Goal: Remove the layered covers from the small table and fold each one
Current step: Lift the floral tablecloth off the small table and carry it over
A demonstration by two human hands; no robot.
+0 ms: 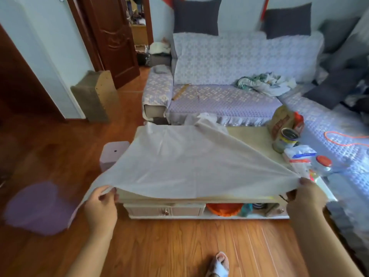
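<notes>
At the right end of the small table (257, 134) a cluster of things crowds the bare top: one brown paper bag (280, 120), one tin can (286, 139), a white packet (299, 156) and a red-lidded jar (323, 163), all close beside the cover's right edge. I hold the pale cover (179, 160) lifted off the near edge, its far part still lying over the table; my left hand (100, 206) pinches the near left corner between curled fingers and thumb, and my right hand (306, 193) grips the near right corner the same way. Under the top sit one drawer (165, 210) and an orange thing (223, 208) on the shelf. Two dark cushions (196, 17) lean above the patterned sofa (219, 76), where one bundle of crumpled cloth (265, 83) lies. A lilac stool (112, 154) stands left on the wooden floor (179, 246), near one brown door (111, 37).
</notes>
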